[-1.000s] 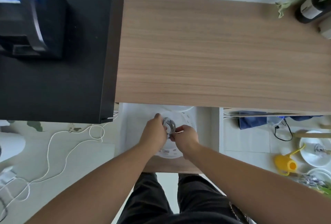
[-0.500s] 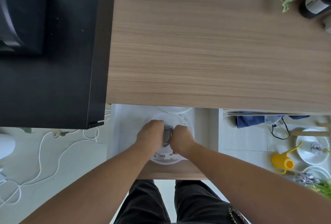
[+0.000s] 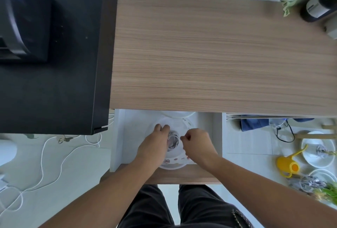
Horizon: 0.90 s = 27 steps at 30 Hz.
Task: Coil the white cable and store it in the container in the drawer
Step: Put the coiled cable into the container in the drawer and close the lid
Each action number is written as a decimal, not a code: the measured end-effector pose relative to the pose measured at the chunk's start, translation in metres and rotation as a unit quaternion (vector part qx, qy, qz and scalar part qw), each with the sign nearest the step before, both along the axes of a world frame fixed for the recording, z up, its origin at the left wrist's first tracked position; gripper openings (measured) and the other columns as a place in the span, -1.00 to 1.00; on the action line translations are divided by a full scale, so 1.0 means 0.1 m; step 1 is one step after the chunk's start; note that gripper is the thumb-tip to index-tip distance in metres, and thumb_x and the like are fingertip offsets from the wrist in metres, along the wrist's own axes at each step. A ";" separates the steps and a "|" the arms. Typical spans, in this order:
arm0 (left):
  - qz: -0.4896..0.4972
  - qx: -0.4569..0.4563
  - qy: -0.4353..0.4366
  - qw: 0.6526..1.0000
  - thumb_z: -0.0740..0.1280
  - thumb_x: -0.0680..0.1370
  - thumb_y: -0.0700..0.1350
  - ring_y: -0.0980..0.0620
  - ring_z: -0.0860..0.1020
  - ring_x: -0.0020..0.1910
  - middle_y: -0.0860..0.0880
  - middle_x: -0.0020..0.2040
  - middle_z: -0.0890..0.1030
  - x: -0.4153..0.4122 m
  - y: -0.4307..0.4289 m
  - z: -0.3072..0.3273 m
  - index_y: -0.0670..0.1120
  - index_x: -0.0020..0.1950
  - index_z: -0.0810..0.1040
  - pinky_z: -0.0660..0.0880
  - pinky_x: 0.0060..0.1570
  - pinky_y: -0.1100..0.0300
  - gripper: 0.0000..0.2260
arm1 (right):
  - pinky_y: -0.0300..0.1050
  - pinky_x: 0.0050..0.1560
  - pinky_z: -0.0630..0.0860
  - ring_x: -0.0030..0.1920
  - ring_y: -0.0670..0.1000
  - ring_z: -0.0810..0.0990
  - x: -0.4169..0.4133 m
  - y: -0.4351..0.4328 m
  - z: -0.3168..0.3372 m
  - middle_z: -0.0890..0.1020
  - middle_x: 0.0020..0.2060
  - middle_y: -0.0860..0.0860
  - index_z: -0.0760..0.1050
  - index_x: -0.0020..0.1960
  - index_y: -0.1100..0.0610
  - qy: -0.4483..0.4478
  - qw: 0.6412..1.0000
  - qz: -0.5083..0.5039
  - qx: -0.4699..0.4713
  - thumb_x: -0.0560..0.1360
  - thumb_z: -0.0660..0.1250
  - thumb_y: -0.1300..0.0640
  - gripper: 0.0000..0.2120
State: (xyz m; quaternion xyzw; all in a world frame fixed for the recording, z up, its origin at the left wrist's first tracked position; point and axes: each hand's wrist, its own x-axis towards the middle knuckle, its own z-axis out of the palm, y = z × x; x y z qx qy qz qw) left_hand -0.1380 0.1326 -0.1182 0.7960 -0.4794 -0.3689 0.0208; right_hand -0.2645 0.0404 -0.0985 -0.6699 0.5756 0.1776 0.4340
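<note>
Hands [image 3: 155, 145] [image 3: 197, 144] flank coiled cable [image 3: 172, 140] over container [image 3: 171, 165].

No text can be read — the label on the dark bottle [image 3: 317, 6] at the table's [image 3: 218, 54] far right corner is only a pale blur.

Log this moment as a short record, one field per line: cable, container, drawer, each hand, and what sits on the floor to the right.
cable: white cable, coiled, over the container
container: round white container inside the drawer
drawer: white drawer, pulled open under the wooden desk
left hand: left hand at the coil's left edge, fingers curled on it
right hand: right hand closed beside the coil; whether it pinches the cable cannot be told
floor, right: yellow watering can, white plates
</note>
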 end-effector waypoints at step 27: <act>0.326 0.073 0.218 0.917 -0.05 0.59 0.41 -0.14 0.58 0.25 -0.12 0.33 0.50 0.31 0.51 0.22 0.00 0.48 0.29 0.49 0.33 -0.17 -0.36 | -0.13 -0.18 0.35 -0.29 -0.02 0.50 -0.64 -0.30 -0.08 0.66 -0.31 0.02 0.62 -0.02 0.17 -0.299 0.836 -0.403 0.221 0.63 0.27 0.33 -0.83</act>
